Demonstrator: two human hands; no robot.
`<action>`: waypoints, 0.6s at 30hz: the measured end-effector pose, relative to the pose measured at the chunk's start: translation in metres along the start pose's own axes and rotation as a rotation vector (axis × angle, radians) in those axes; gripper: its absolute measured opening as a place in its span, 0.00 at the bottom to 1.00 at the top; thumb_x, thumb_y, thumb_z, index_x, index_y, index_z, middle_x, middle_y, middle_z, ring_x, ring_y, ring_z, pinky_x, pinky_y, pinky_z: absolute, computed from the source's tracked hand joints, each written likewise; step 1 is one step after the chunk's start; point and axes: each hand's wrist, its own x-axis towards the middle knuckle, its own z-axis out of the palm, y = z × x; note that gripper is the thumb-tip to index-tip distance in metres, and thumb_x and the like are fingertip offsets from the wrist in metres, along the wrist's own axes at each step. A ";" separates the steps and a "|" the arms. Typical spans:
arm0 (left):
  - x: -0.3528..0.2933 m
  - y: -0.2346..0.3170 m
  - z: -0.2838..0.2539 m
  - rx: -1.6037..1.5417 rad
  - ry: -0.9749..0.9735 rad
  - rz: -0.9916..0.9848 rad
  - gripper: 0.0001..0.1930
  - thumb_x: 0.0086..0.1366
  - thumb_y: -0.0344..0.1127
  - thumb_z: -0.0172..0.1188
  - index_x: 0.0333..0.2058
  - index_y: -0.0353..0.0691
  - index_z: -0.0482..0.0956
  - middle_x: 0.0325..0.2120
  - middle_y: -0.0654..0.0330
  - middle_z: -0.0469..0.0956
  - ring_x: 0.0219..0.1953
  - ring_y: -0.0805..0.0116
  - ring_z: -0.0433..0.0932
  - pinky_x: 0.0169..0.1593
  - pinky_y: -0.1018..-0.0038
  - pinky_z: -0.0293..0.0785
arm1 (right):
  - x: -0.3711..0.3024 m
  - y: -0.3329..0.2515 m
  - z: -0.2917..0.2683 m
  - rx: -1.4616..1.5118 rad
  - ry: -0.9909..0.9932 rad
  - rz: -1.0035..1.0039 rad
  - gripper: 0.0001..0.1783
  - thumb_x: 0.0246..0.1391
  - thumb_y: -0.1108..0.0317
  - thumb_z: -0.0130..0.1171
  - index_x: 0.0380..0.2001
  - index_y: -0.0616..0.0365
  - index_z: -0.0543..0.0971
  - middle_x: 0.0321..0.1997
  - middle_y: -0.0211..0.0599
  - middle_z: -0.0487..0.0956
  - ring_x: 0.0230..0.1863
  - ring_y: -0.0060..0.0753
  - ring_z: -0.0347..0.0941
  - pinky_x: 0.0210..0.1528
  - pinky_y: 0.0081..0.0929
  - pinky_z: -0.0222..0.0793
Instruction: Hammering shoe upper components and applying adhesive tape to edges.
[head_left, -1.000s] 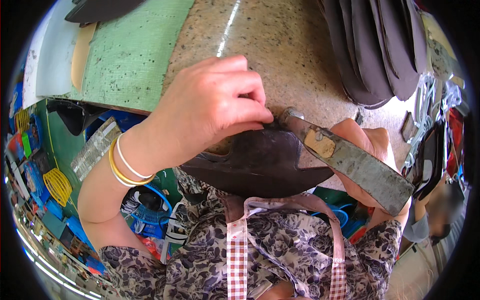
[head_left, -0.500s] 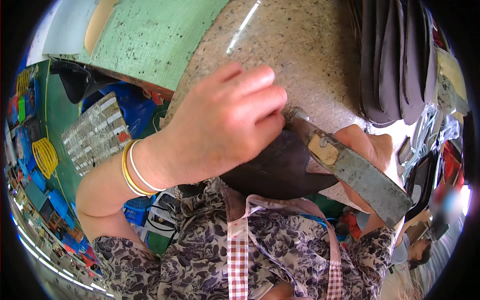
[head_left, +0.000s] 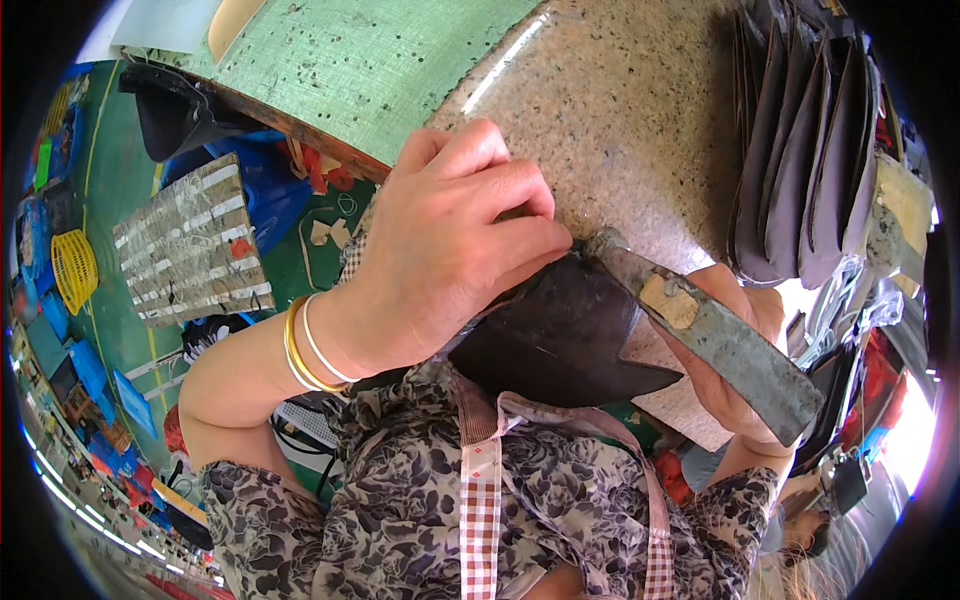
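My left hand [head_left: 450, 250] is closed in a pinch on the upper edge of a dark brown leather piece [head_left: 560, 345]. The leather lies along the near edge of a speckled stone slab [head_left: 610, 130], with a pointed corner toward the right. In my right hand [head_left: 752, 310] is a hammer [head_left: 745, 350], its steel head slanting across in front of my fingers. A wooden handle end shows in the head; the rest of the handle is hidden. The narrow tip of the head is beside the left fingertips, by the leather edge.
Several dark leather pieces [head_left: 800, 150] stand bunched on the slab's right side, near a metal block [head_left: 895, 235]. To the left is a green-topped board [head_left: 370, 75]. Beyond it are a taped stool top [head_left: 190, 240], a blue bin [head_left: 275, 190] and a yellow basket [head_left: 73, 270].
The left hand has shifted slightly left, fingers still on the leather. More of the leather's pointed corner now shows beside the hammer. The view has shifted a little; the hammer stays close to the leather edge.
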 end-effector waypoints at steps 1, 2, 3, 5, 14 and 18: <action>-0.001 0.001 0.001 0.000 0.005 -0.003 0.13 0.39 0.34 0.69 0.28 0.46 0.82 0.26 0.71 0.74 0.31 0.68 0.68 0.37 0.73 0.63 | 0.000 -0.001 -0.001 -0.003 -0.003 -0.003 0.09 0.48 0.69 0.61 0.32 0.58 0.74 0.16 0.40 0.73 0.18 0.41 0.75 0.22 0.29 0.67; -0.002 0.003 0.002 0.041 0.038 0.061 0.13 0.38 0.34 0.69 0.28 0.46 0.82 0.26 0.72 0.74 0.31 0.68 0.68 0.38 0.72 0.62 | -0.002 -0.005 -0.001 0.102 0.003 0.094 0.09 0.47 0.68 0.63 0.30 0.59 0.75 0.18 0.39 0.73 0.18 0.41 0.70 0.23 0.31 0.62; -0.004 0.005 0.003 0.081 0.071 0.124 0.13 0.38 0.34 0.69 0.27 0.46 0.82 0.26 0.72 0.74 0.31 0.68 0.68 0.38 0.71 0.61 | -0.003 -0.008 -0.002 0.207 0.010 0.191 0.09 0.46 0.67 0.64 0.28 0.60 0.76 0.20 0.38 0.73 0.19 0.41 0.66 0.23 0.33 0.57; -0.005 0.008 0.003 0.136 0.117 0.125 0.13 0.38 0.34 0.69 0.27 0.46 0.82 0.26 0.72 0.74 0.31 0.68 0.68 0.38 0.70 0.61 | 0.006 -0.018 -0.005 0.094 -0.033 0.188 0.09 0.46 0.67 0.64 0.28 0.60 0.76 0.20 0.38 0.72 0.19 0.42 0.66 0.24 0.33 0.57; -0.010 0.013 0.012 0.117 0.168 0.028 0.12 0.37 0.35 0.68 0.26 0.46 0.82 0.27 0.73 0.75 0.32 0.68 0.67 0.38 0.70 0.61 | 0.003 -0.011 -0.007 0.021 -0.064 0.177 0.08 0.47 0.68 0.63 0.29 0.60 0.77 0.23 0.39 0.73 0.21 0.42 0.67 0.23 0.34 0.56; -0.014 0.014 0.006 0.177 0.183 0.051 0.14 0.35 0.35 0.69 0.27 0.45 0.82 0.27 0.72 0.75 0.32 0.68 0.67 0.37 0.69 0.60 | 0.004 -0.013 -0.006 0.037 -0.074 0.156 0.07 0.48 0.69 0.62 0.29 0.60 0.77 0.24 0.39 0.73 0.22 0.43 0.67 0.23 0.34 0.56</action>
